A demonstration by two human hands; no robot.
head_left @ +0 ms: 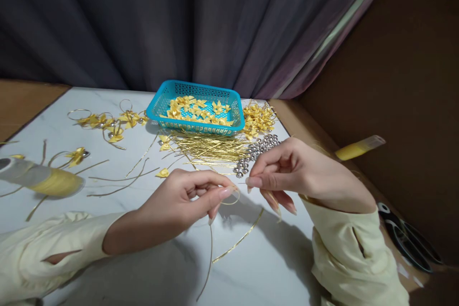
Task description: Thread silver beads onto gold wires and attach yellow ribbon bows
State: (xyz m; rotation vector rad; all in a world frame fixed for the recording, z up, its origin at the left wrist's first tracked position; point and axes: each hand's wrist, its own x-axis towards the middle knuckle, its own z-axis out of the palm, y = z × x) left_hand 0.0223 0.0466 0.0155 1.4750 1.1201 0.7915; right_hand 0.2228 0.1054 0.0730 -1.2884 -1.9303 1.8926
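My left hand [190, 198] is closed in a pinch on a thin yellow cord [234, 202], which makes a small loop at the fingertips; a tail hangs below. Close by on the right, my right hand [283, 172] pinches thumb against index finger, its other fingers loosely bent. A fine strand seems to run between the two sets of fingertips. Just behind the right hand lie silver beads [263, 146], and a bundle of gold twist ties [211, 148] is beyond the left one. A single gold twist tie [238, 238] lies on the table beneath both hands.
A blue basket [195, 128] holds yellow ribbon bows, with a pile of ribbon flowers [258, 118] beside it. Ribbon flowers with cords [116, 122] lie at left, near a spool of yellow thread [59, 181]. Scissors [409, 239] and another spool [360, 147] are at right.
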